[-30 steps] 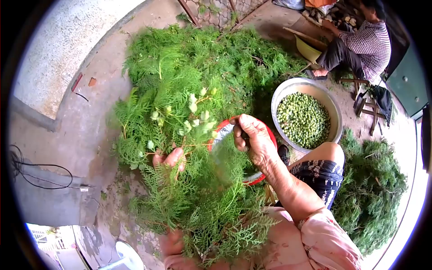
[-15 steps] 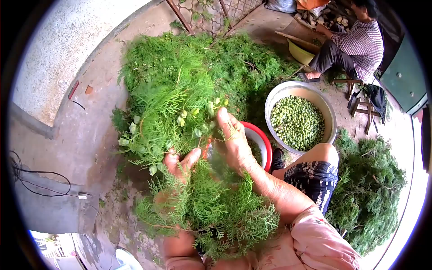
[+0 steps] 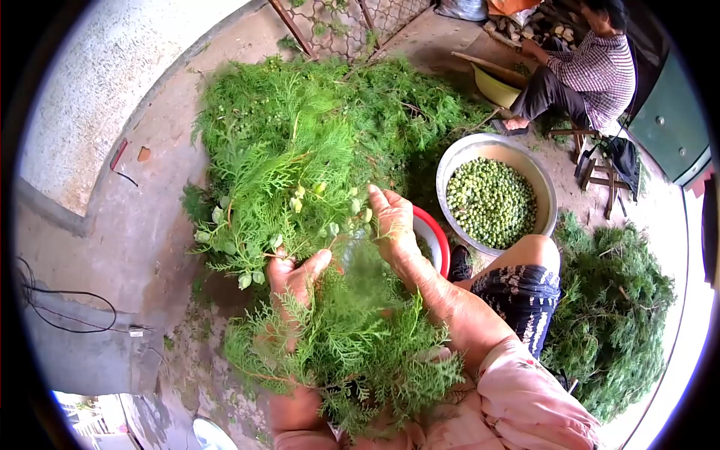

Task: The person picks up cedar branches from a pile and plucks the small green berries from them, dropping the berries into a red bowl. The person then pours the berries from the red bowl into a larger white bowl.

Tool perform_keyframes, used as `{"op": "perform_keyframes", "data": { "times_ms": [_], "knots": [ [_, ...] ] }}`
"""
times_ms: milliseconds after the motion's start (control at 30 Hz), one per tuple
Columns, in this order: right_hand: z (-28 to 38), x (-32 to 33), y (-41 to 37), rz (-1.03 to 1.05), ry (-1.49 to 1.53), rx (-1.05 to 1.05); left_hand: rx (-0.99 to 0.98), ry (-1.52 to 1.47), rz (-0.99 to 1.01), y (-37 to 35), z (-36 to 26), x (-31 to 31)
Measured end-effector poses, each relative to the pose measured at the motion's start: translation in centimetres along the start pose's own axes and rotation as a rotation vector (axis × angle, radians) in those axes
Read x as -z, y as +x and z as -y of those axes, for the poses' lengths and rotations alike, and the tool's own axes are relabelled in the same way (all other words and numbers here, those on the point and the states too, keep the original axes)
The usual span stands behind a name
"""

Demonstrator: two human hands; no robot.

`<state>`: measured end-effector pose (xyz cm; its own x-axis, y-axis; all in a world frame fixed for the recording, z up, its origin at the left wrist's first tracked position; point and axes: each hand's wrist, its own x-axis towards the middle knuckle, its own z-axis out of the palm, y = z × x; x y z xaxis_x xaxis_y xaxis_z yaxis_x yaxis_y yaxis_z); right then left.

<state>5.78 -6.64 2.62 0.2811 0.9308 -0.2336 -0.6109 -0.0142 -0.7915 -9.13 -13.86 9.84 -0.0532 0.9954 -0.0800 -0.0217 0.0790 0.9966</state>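
A leafy evergreen branch (image 3: 292, 169) with pale green cones (image 3: 298, 199) is gripped in my left hand (image 3: 294, 279), its thumb and fingers closed round the stem. My right hand (image 3: 395, 229) is just right of the cones, fingers curled together; whatever lies in them is hidden. More foliage (image 3: 345, 337) lies across my left forearm and lap. Beneath my right hand, partly covered, is a red-rimmed basin (image 3: 440, 244).
A large metal basin (image 3: 553, 202) holds many picked green cones. Branches are heaped ahead (image 3: 262, 90) and at right (image 3: 611, 322). A person (image 3: 592, 75) sits at upper right near a yellow-green container (image 3: 495, 88). A black cable (image 3: 75, 328) lies at left.
My right hand has turned slightly, its fingers more curled, and the cones that stood above its thumb no longer show there. My left hand keeps its hold on the branch. The view has shifted slightly.
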Motion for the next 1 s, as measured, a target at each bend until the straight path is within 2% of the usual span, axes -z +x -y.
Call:
{"op": "perform_keyframes", "data": {
  "times_ms": [100,133,200,267,300,500,633,733,767,800,900,967,1000],
  "knots": [
    [-0.7,1.0,1.5,-0.041,-0.195,0.085,0.020,-0.053,-0.031,-0.3,0.3,-0.4],
    [-1.0,1.0,1.8,-0.067,-0.147,0.086,0.042,-0.087,-0.037,-0.4,0.4,-0.6],
    [-2.7,2.1,2.9,-0.097,-0.339,0.205,0.036,-0.032,0.001,0.0,0.6,-0.5],
    [-3.4,2.8,3.6,-0.105,-0.325,0.137,0.100,-0.052,-0.015,-0.3,0.0,-1.3],
    [-3.6,2.9,3.8,-0.106,-0.316,0.103,0.029,0.009,-0.008,-0.4,0.2,-1.6],
    [-3.5,3.3,4.1,-0.205,-0.178,-0.111,0.046,0.057,0.016,-0.1,0.2,-2.8],
    [-4.5,3.8,5.5,-0.239,-0.321,0.031,0.088,0.145,0.029,0.2,-0.1,-3.3],
    [-4.1,3.6,5.7,-0.260,-0.175,-0.056,0.086,0.065,0.011,0.4,-0.3,-4.1],
    [-3.7,3.5,5.9,-0.282,-0.138,-0.153,0.066,0.077,0.045,0.9,-0.2,-4.0],
    [-3.3,3.4,6.3,-0.296,-0.250,-0.152,0.048,0.089,0.077,1.4,-0.1,-3.8],
    [-1.1,3.1,5.9,-0.270,-0.720,0.329,0.006,0.266,0.105,3.0,-1.2,-3.3],
    [0.4,2.3,6.1,-0.256,-0.674,0.304,0.021,0.379,0.121,3.8,-2.8,-3.5],
    [0.9,2.0,6.4,-0.248,-0.632,0.270,-0.052,0.434,0.139,4.7,-2.8,-3.1]
  ]
}}
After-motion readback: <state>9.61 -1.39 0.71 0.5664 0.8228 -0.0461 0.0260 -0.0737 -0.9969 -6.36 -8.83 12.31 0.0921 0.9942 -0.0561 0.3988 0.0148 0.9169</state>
